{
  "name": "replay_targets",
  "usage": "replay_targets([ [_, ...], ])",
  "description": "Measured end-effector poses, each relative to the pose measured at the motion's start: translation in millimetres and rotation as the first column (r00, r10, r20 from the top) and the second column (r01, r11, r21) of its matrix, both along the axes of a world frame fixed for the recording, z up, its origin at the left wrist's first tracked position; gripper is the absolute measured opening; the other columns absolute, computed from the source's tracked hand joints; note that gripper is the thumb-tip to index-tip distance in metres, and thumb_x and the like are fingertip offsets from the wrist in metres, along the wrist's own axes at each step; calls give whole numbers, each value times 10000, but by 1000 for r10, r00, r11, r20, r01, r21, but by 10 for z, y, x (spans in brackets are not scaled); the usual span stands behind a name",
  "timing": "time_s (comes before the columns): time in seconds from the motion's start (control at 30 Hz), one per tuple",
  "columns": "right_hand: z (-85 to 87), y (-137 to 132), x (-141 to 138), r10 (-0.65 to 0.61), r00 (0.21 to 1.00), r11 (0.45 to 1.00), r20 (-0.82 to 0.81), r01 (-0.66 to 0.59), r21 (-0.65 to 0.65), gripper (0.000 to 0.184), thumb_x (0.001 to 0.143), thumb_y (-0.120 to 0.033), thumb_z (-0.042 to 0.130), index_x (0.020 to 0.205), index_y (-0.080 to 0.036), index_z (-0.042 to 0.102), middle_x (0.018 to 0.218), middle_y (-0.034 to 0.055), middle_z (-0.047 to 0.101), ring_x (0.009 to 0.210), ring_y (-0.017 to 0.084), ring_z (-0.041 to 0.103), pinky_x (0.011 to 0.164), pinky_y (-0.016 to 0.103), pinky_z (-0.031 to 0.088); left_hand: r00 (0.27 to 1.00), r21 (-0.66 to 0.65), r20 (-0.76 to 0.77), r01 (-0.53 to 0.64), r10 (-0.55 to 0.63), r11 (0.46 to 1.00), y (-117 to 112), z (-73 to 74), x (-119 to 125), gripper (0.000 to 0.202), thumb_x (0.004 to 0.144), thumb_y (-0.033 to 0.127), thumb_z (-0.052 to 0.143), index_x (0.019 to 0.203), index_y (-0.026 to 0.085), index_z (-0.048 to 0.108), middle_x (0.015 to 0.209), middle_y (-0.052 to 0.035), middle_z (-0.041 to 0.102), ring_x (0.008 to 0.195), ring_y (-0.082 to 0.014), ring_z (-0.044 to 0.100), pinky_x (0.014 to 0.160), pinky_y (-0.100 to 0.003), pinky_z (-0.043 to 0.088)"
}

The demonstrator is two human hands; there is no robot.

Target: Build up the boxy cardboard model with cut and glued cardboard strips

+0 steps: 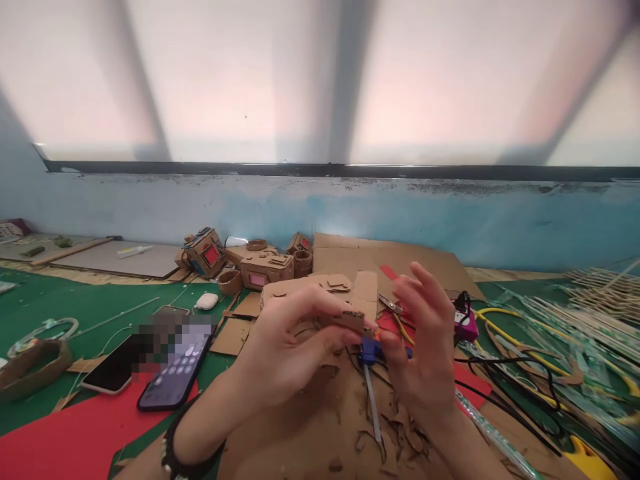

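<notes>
My left hand (pixel 295 347) pinches a small strip of corrugated cardboard (pixel 353 321) between thumb and fingers, its rough edge toward me. My right hand (pixel 423 333) is raised just right of the strip, fingers loosely bent and apart, the thumb close to the strip's end. Whether the thumb touches it I cannot tell. Behind and below the thumb is a blue tool that looks like a glue gun (pixel 370 351), partly hidden, with a pale stick (pixel 373 403) extending toward me. Beyond my left hand sits a cardboard box shape (pixel 305 288), partly covered.
Cardboard camera models (pixel 267 267) stand by the wall. Phones (pixel 177 373) and red paper (pixel 65 433) lie left. Scissors (pixel 390 305), black cables (pixel 540 360) and wooden sticks (pixel 595 320) are right. Cardboard scraps (pixel 400 433) litter the cardboard sheet before me.
</notes>
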State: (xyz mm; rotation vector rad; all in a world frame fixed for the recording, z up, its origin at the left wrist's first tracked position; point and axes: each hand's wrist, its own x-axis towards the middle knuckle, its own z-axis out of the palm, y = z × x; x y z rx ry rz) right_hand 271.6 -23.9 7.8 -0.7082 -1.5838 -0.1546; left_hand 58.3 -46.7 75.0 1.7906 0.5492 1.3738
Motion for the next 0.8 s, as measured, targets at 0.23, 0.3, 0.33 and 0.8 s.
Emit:
replay_targets([
  [0.23,35,-145,-71,-9,990,1000,138,9,7,400,1017,-67,652,1325,-322,654,1020,39,807,892,247,779,771,372,646,985,-48,111,-126,130,991,145,147,180,253,934,317,885,880,234,652,826,29,721,784,-132,704,663,-208,558],
  [0.3,-6,-181,-103,-29,993,997,113,36,-67,307,1051,-116,645,1286,-312,640,973,22,806,768,212,766,669,322,629,977,-61,127,-165,171,984,221,129,202,280,928,360,898,924,239,646,821,39,706,767,-117,682,651,-191,537],
  [0.33,-32,-188,-111,-40,993,996,111,48,-76,269,1068,-144,638,1283,-305,635,966,19,809,741,200,764,648,306,626,981,-79,119,-146,154,986,255,123,200,289,920,360,905,950,240,644,832,39,712,772,-116,683,659,-188,541],
  [0.8,-208,-190,-245,203,978,934,-57,-211,-288,162,1164,-271,549,1310,-309,606,653,-99,634,474,94,594,459,163,457,993,-48,11,-118,119,992,250,-35,100,229,935,285,853,999,253,635,857,26,761,845,-162,769,723,-237,618],
])
